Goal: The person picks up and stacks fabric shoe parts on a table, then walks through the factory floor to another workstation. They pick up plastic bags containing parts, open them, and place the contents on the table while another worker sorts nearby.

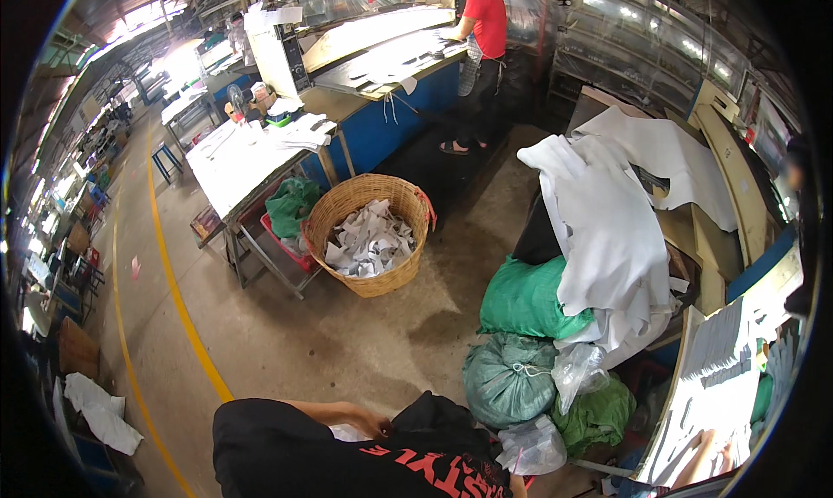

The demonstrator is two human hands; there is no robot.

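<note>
My left hand (375, 424) is in front of my black shirt (321, 459), near the lower edge. Its fingers look curled against dark cloth, and what they hold, if anything, is hidden. Something whitish (347, 432) shows just under that forearm. My right hand does not show; a sliver of skin (519, 487) appears at the bottom edge past the shirt. Near it sit a clear plastic bag (531, 446), a tied green sack (510, 381) and a darker green bag (597, 416).
A wicker basket (369, 281) holds pale scraps. White sheets (590, 212) drape over a pile above a bright green sack (529, 297). A person in red (488, 21) stands at a blue bench. Someone's hands (698, 461) rest on the bright table (685, 420) at lower right.
</note>
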